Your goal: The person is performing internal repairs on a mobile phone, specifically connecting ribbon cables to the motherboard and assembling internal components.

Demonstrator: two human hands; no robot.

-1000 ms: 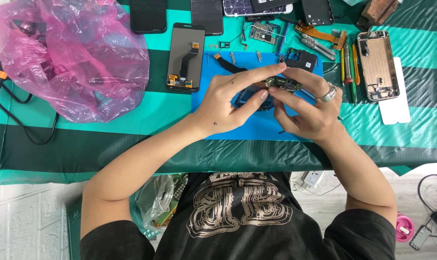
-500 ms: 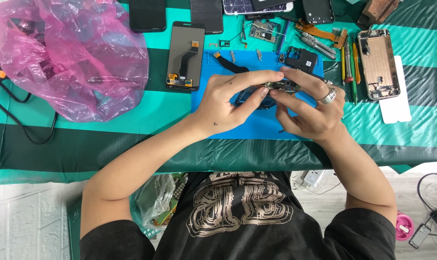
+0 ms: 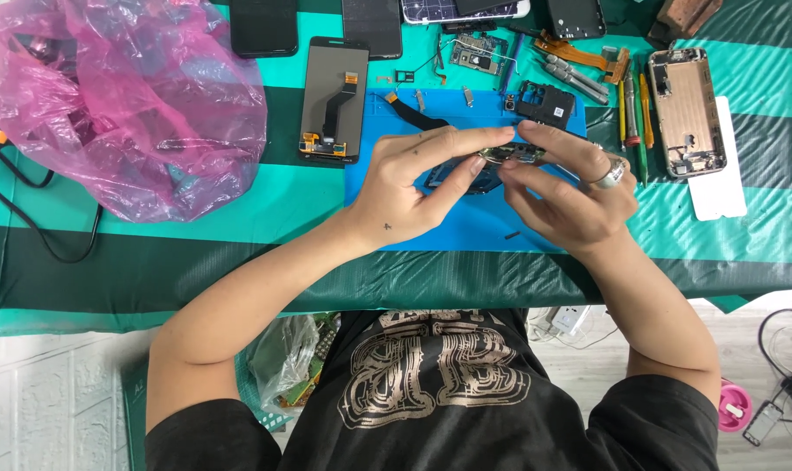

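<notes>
Both hands meet above the blue work mat [image 3: 396, 228], holding one small circuit board [image 3: 511, 155] between them. That board is a narrow dark-green strip with metal parts, held roughly level and lifted clear of the mat, and it sits right at the fingertips rather than in either palm. The left hand [image 3: 413, 181] reaches in from the left, its index finger stretched along the top edge of the board and its thumb pressing from below, so the fingers are closed on the board's left end. The right hand [image 3: 570, 194] (a ring shows on one finger) pinches the right end, its fingers curled over the top and the thumb underneath. A dark phone part lies on the mat directly beneath the board, mostly hidden by the fingers. Beyond the hands, near the mat's far edge, sits a black plastic frame [image 3: 545, 103]. To the left of the mat lies a phone screen [image 3: 334, 98] face down with its flex cable showing, and further left a pink plastic bag [image 3: 125, 105]. Well to the right, a bare metal phone housing [image 3: 687, 112] rests on the striped green table cover [image 3: 195, 262], with screwdrivers [image 3: 633, 109] just beside it.
</notes>
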